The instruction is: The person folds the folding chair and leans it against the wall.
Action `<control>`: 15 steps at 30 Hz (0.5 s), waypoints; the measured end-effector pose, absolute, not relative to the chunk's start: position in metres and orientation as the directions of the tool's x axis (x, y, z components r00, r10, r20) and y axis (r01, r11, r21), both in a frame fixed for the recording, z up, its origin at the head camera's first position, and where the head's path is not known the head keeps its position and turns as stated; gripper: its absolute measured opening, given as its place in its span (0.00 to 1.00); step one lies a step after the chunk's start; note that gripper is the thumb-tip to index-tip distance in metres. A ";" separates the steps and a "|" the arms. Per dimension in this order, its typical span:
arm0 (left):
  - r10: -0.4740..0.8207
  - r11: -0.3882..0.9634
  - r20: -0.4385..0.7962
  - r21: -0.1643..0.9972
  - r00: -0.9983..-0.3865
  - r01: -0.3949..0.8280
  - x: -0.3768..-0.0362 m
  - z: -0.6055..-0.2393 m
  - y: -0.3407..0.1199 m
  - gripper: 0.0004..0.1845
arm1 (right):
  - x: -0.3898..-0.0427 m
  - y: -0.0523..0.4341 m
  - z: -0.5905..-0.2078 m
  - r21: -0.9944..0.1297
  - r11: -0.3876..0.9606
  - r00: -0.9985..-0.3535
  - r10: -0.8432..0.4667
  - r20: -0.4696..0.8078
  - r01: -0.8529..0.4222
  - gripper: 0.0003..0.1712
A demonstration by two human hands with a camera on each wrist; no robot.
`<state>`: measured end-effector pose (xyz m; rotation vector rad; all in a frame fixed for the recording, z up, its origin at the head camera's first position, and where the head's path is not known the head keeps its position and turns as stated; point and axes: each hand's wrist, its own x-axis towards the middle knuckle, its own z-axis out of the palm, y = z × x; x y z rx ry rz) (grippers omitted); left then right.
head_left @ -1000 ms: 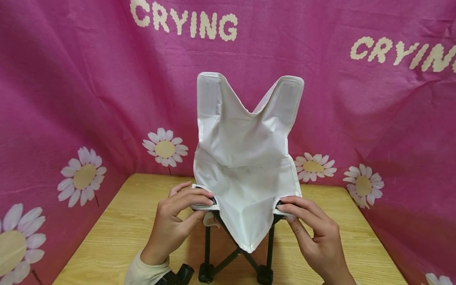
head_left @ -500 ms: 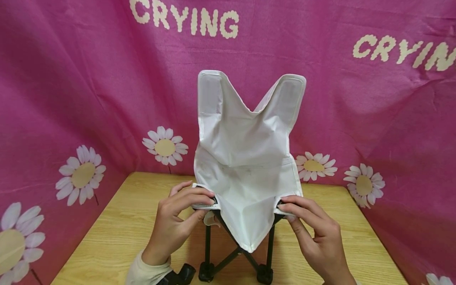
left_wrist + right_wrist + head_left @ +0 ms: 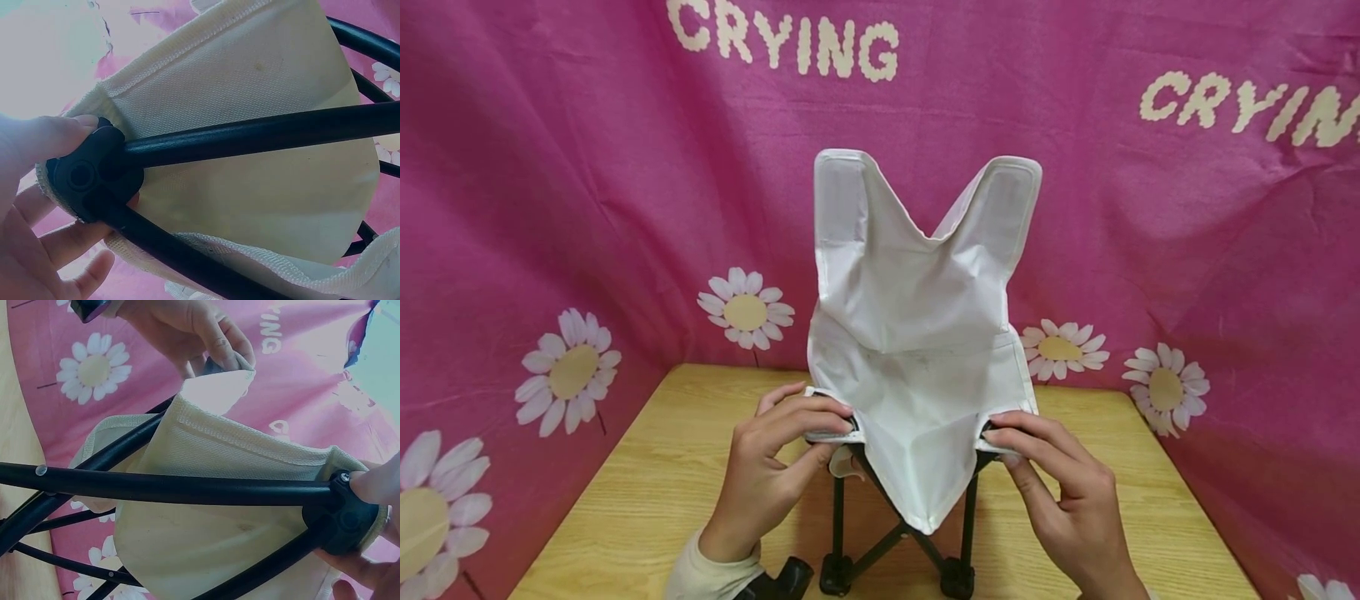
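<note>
A small folding chair stands upright, with a white fabric seat and back (image 3: 917,308) over a black tube frame (image 3: 838,521). Two tall flaps rise from the fabric, and its pointed front hangs down between the hands. My left hand (image 3: 767,462) pinches the front left corner, fingers on top and thumb below. In the left wrist view, that thumb presses on a black plastic joint (image 3: 81,178) tucked in the fabric corner. My right hand (image 3: 1067,492) grips the front right corner the same way, around another black joint (image 3: 340,519).
The chair's feet (image 3: 957,575) are on a light wooden table (image 3: 647,483). Pink cloth (image 3: 1075,208) with daisies and lettering hangs behind and at both sides. Beside the left sleeve (image 3: 711,575) is a black wrist device (image 3: 792,577).
</note>
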<state>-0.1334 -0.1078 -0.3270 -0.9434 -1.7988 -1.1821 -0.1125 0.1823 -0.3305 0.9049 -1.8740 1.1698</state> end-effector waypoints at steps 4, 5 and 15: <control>0.167 0.297 0.880 0.385 -0.444 0.874 -0.133 -0.326 -0.108 0.17 | -0.113 0.181 -0.329 -0.404 0.329 -0.477 -0.181 0.860 -0.854 0.14; 0.166 0.296 0.879 0.388 -0.447 0.873 -0.133 -0.325 -0.108 0.16 | -0.113 0.181 -0.329 -0.403 0.327 -0.475 -0.181 0.861 -0.855 0.14; 0.159 0.294 0.886 0.378 -0.435 0.878 -0.133 -0.325 -0.106 0.16 | -0.108 0.174 -0.319 -0.403 0.332 -0.477 -0.178 0.861 -0.853 0.13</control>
